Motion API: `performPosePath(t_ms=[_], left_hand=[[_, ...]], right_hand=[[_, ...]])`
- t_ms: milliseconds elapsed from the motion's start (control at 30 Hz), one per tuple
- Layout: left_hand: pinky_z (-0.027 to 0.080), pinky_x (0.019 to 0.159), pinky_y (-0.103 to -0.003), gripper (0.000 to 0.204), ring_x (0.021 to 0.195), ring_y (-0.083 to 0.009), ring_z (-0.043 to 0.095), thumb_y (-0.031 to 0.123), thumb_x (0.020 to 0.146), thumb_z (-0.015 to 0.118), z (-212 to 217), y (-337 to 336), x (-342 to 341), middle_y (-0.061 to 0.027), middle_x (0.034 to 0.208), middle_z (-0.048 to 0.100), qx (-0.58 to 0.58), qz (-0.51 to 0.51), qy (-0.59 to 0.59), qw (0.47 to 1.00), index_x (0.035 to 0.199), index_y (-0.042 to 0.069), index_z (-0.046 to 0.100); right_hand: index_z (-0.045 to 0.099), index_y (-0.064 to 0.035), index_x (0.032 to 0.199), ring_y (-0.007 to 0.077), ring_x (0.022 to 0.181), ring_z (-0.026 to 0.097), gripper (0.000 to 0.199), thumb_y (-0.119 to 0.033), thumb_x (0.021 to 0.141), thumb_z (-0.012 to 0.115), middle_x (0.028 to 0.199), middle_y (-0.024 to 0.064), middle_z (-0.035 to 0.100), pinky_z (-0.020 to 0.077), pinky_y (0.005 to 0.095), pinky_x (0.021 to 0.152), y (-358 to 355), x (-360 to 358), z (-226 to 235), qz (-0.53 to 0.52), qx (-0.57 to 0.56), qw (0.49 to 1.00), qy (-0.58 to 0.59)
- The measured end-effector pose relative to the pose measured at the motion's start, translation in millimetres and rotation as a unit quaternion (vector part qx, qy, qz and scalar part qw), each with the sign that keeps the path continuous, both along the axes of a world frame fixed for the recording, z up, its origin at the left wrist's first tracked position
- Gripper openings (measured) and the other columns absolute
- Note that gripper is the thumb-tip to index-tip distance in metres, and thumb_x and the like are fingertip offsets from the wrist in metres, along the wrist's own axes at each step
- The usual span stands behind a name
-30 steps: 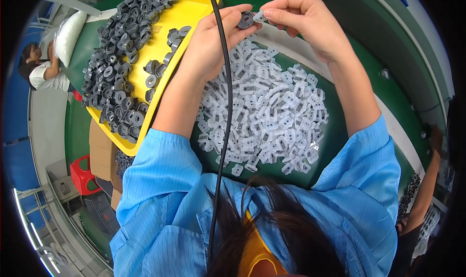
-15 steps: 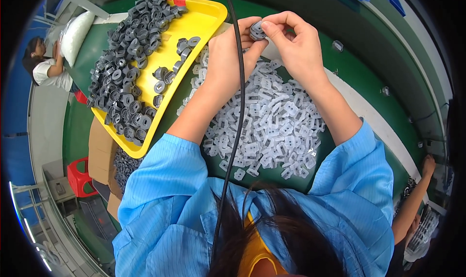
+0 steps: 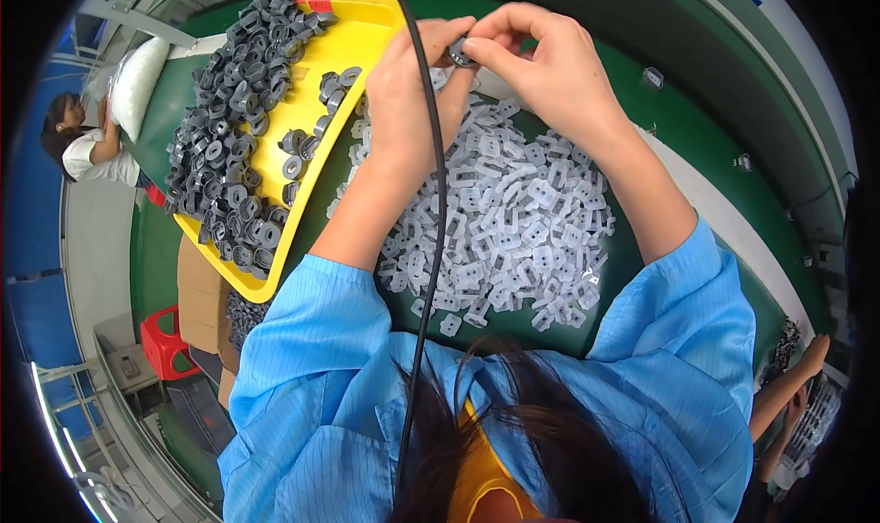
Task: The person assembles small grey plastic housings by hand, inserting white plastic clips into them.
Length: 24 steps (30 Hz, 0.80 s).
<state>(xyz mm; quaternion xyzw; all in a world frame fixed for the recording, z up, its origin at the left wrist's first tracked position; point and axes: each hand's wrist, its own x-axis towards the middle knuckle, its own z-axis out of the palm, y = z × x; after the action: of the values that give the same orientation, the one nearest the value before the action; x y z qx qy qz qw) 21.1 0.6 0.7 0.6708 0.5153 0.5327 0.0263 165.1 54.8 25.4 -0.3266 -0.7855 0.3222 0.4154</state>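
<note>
My left hand (image 3: 403,97) is closed on a small dark grey plastic housing (image 3: 461,53), holding it between thumb and fingers. Thumb and forefinger of my right hand (image 3: 555,74) press on the same part from the right. Most of the piece is hidden by my fingers. Below and between my forearms spreads a loose pile of translucent white plastic inserts (image 3: 500,220) on the green table. To the left, a yellow tray (image 3: 307,110) carries many similar grey housings (image 3: 215,152), heaped mostly along its left side.
A black cable (image 3: 434,156) hangs across the view in front of my left arm. A cardboard box (image 3: 202,289) and a red stool (image 3: 168,340) stand at the left. One person (image 3: 92,147) handles a white bag at far left; another's arm (image 3: 793,381) shows at right.
Both hands have shifted slightly left with the grey housing still between them. The whole view has also moved a little, so the tray appears further left.
</note>
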Motion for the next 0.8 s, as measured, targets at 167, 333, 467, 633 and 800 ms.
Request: performPosePath(t_ms=[167,333,467,633,800], left_hand=[[0.05,0.074,-0.03,0.039,0.086,-0.0191,0.058,0.001,0.066,0.075,3.3,1.7,-1.1,-0.0073,0.104,0.058,0.05,0.05,0.094,0.993,0.103,0.013,0.069],[0.042,0.081,-0.037,0.039,0.092,-0.0294,0.053,0.003,0.066,0.073,8.1,-3.7,5.9,-0.0111,0.1,0.056,0.056,-0.016,0.118,0.991,0.103,0.013,0.065],[0.045,0.085,-0.035,0.039,0.098,-0.0275,0.056,0.006,0.063,0.078,5.0,-1.6,-5.3,-0.0065,0.098,0.062,-0.009,-0.103,0.112,0.988,0.1,0.009,0.065],[0.043,0.08,-0.034,0.039,0.092,-0.0241,0.059,0.01,0.061,0.08,5.1,-5.6,-0.5,-0.0053,0.094,0.062,0.029,-0.098,0.199,0.975,0.097,0.011,0.065],[0.045,0.08,-0.036,0.035,0.089,-0.0262,0.06,0.009,0.065,0.077,13.8,-3.6,5.7,-0.0069,0.092,0.063,0.023,-0.082,0.126,0.988,0.098,0.009,0.064]], right_hand=[[0.066,0.0029,0.092,0.0112,0.073,0.062,0.025,-0.016,0.077,0.072,0.086,0.008,0.068,0.0499,0.0241,0.066,6.5,3.9,-2.3,0.119,-0.263,0.948,0.134],[0.065,0.0021,0.092,0.0097,0.071,0.061,0.02,-0.012,0.078,0.068,0.081,0.0061,0.067,0.0487,0.0222,0.065,16.4,8.2,-10.9,0.138,-0.262,0.948,0.119],[0.064,0.0019,0.09,0.0089,0.068,0.06,0.018,-0.011,0.077,0.067,0.077,0.005,0.065,0.0481,0.0218,0.065,30.1,30.5,5.4,0.22,-0.336,0.915,-0.035],[0.062,0.001,0.087,0.0076,0.066,0.058,0.016,-0.004,0.072,0.061,0.072,0.0017,0.062,0.0462,0.0214,0.065,21.5,32.9,5.9,0.206,-0.271,0.934,-0.107],[0.062,0.0003,0.091,0.0079,0.074,0.056,0.02,-0.008,0.073,0.062,0.08,0.0031,0.063,0.0449,0.0212,0.069,23.9,27.5,-8.0,0.205,-0.336,0.917,0.064]])
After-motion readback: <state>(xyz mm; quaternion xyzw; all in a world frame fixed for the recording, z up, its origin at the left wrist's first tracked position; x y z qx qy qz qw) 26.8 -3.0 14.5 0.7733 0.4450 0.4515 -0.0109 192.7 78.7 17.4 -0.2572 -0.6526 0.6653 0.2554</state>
